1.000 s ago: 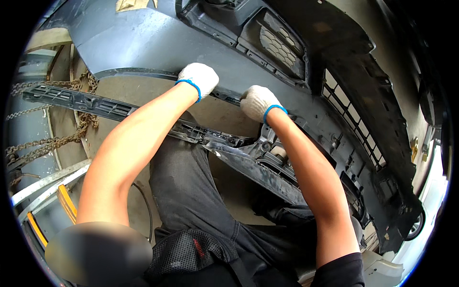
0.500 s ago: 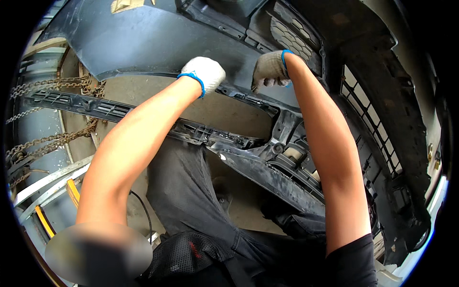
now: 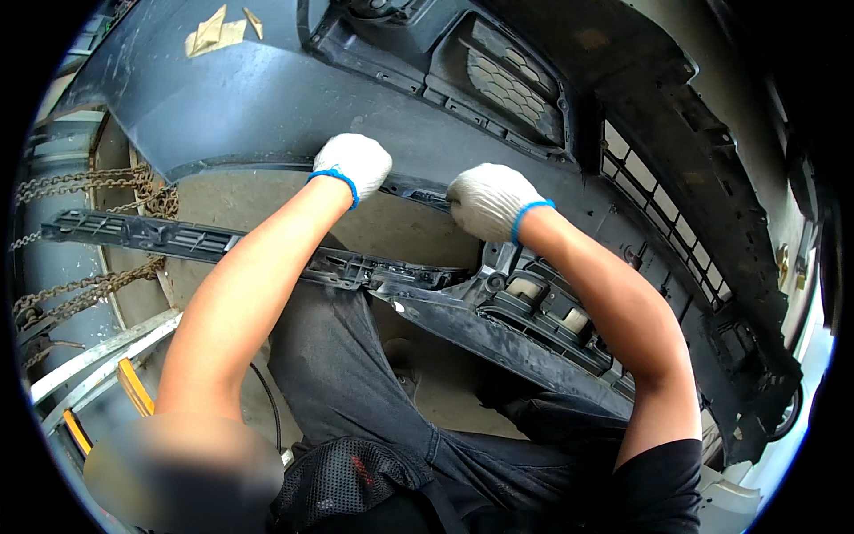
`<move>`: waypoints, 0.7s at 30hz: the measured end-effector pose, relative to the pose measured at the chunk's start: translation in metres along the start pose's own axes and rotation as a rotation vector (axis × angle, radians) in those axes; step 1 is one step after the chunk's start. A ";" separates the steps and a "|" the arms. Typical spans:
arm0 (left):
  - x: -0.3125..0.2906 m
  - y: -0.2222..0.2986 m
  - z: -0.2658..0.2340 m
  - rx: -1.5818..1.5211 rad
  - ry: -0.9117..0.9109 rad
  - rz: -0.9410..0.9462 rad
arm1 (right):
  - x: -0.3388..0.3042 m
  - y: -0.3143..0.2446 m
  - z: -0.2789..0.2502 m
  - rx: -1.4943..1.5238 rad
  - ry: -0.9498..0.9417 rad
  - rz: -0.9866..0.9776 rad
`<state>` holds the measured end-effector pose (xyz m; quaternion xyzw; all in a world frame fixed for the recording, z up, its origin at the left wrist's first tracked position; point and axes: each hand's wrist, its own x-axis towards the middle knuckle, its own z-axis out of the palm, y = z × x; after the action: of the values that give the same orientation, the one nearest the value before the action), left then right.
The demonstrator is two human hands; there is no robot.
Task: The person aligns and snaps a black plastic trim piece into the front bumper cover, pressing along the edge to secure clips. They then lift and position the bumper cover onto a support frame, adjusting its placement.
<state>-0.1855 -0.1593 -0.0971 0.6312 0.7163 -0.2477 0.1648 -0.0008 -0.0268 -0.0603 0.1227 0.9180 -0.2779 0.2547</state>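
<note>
A large dark grey car bumper [image 3: 267, 98] lies inside-up across the view, with a honeycomb grille [image 3: 511, 76] near the top. My left hand [image 3: 353, 162], in a white glove with a blue cuff, grips the bumper's lower edge. A little to its right, my right hand [image 3: 489, 200], gloved the same way, closes on the same edge. A long black plastic strip [image 3: 178, 238] runs under my forearms from the left to a bracket with clips [image 3: 534, 298].
Rusty chains [image 3: 80, 187] hang at the left beside a metal frame [image 3: 98, 351] with yellow parts. Pieces of tan tape [image 3: 213, 31] stick to the bumper's top. My dark trousers [image 3: 356, 392] and a concrete floor lie below.
My right hand went up to the bumper's upper part half a second ago and has come back down to the edge next to my left hand, which stayed in place.
</note>
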 end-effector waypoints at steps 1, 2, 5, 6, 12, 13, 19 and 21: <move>-0.001 -0.002 0.001 -0.013 -0.010 -0.009 | -0.016 -0.013 -0.013 -0.007 0.054 0.048; -0.002 -0.002 0.002 -0.014 -0.007 -0.011 | -0.028 -0.016 -0.023 -0.015 0.115 0.101; -0.001 -0.001 0.006 -0.012 0.028 0.005 | -0.038 0.023 -0.017 0.107 0.293 0.096; 0.000 0.000 0.003 -0.013 0.045 0.013 | -0.040 0.039 -0.009 0.118 0.239 0.145; -0.003 0.003 -0.004 -0.005 0.041 0.007 | -0.050 0.063 0.025 0.194 0.042 0.157; -0.002 0.002 -0.006 0.004 0.037 0.018 | -0.050 0.063 0.032 0.228 0.065 0.121; 0.006 -0.002 -0.019 0.017 -0.040 0.064 | -0.040 0.041 0.048 0.143 0.140 0.132; 0.006 -0.003 -0.022 0.006 -0.060 0.075 | -0.045 0.025 0.045 0.133 0.205 0.128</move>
<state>-0.1872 -0.1425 -0.0820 0.6505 0.6860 -0.2622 0.1936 0.0644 -0.0362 -0.0795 0.2255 0.9090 -0.3075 0.1683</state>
